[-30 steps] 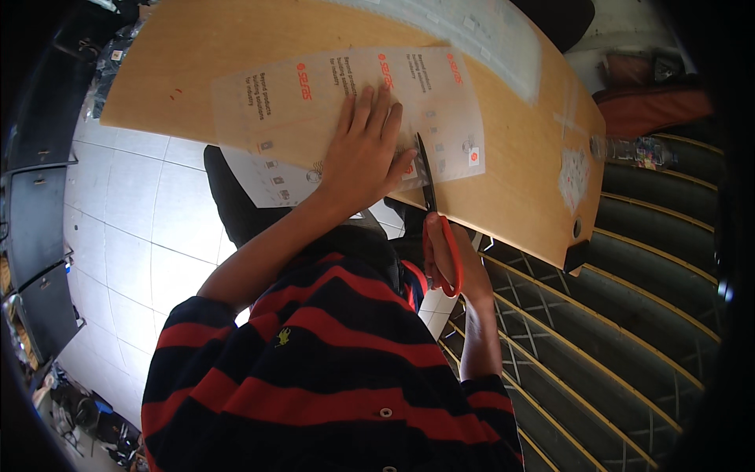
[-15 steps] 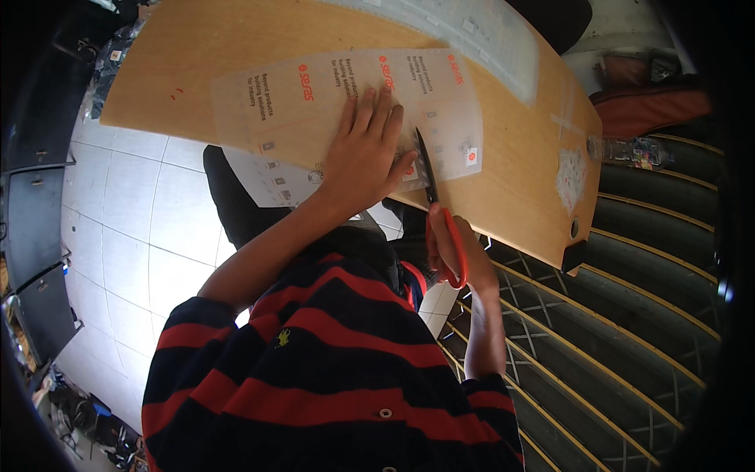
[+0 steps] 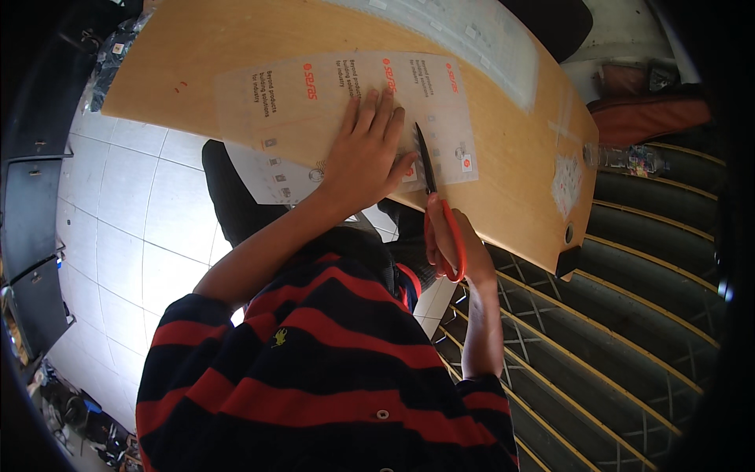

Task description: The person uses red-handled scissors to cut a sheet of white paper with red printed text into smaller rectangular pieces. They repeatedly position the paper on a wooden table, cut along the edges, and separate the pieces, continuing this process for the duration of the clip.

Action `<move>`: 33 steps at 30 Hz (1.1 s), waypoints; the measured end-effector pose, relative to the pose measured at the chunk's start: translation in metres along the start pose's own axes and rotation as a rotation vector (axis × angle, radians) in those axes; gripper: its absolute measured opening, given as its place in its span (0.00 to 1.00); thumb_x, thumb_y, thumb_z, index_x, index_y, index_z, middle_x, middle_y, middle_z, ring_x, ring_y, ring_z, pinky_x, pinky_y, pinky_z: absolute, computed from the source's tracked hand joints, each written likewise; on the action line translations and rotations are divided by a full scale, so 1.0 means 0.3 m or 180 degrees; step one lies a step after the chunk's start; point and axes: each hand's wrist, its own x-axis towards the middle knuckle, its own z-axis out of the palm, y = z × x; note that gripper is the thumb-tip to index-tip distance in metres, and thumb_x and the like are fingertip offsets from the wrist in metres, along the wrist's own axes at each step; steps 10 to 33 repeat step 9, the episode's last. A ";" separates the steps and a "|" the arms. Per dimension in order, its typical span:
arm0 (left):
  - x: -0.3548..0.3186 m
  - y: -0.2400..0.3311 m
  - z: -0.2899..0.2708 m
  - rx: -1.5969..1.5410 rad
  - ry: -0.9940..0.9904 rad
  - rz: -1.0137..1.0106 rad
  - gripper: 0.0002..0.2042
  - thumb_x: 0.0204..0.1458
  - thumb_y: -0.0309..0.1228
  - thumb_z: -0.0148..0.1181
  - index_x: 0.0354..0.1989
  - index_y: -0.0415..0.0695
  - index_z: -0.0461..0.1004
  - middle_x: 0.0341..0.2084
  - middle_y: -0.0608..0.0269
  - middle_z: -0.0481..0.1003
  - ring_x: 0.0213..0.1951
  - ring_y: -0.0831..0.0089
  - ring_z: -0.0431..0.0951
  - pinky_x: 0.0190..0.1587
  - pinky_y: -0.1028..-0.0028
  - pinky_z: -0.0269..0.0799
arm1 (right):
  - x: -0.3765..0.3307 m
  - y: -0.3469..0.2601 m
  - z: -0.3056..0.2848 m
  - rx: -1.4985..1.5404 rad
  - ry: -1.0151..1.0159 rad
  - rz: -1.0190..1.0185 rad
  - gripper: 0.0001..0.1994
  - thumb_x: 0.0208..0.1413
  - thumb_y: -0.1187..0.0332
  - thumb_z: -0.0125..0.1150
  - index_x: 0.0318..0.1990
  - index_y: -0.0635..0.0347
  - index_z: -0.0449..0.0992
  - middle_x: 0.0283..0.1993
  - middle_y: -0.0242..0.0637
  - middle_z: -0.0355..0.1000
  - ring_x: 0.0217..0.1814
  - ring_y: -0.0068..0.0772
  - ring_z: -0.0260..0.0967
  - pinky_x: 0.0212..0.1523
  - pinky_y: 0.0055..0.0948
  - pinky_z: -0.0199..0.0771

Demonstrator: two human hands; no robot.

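Observation:
A translucent printed plastic sheet lies on the wooden table, its near left corner hanging over the front edge. My left hand rests flat on it, fingers stretched out and pointing away from me. Just right of that hand is a pair of scissors with dark blades and red handles. My right hand grips the red handles below the table's edge. The blades point away from me over the sheet, close to my left thumb. Whether they pass through the plastic I cannot tell.
The curved wooden table has more clear plastic along its far side. To the right are a plastic bottle, a reddish-brown bag and dark slats with yellow edges. Dark cabinets stand at far left beside a tiled floor.
The whole view has shifted slightly. My left hand stays flat on the sheet, and the scissors remain in my right hand at nearly the same spot.

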 end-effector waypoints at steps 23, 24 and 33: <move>0.001 0.001 -0.004 0.0011 -0.0006 -0.0012 0.32 0.58 0.47 0.57 0.61 0.31 0.64 0.65 0.37 0.61 0.68 0.41 0.58 0.70 0.48 0.50 | 0.004 -0.017 -0.022 -0.0146 -0.0047 0.0061 0.39 0.66 0.34 0.34 0.19 0.63 0.66 0.11 0.39 0.63 0.07 0.30 0.64 0.10 0.25 0.64; 0.001 0.001 -0.004 0.0011 -0.0006 -0.0012 0.32 0.58 0.47 0.57 0.61 0.31 0.64 0.65 0.37 0.61 0.68 0.41 0.58 0.70 0.48 0.50 | 0.004 -0.017 -0.022 -0.0146 -0.0047 0.0061 0.39 0.66 0.34 0.34 0.19 0.63 0.66 0.11 0.39 0.63 0.07 0.30 0.64 0.10 0.25 0.64; 0.001 0.001 -0.004 0.0011 -0.0006 -0.0012 0.32 0.58 0.47 0.57 0.61 0.31 0.64 0.65 0.37 0.61 0.68 0.41 0.58 0.70 0.48 0.50 | 0.004 -0.017 -0.022 -0.0146 -0.0047 0.0061 0.39 0.66 0.34 0.34 0.19 0.63 0.66 0.11 0.39 0.63 0.07 0.30 0.64 0.10 0.25 0.64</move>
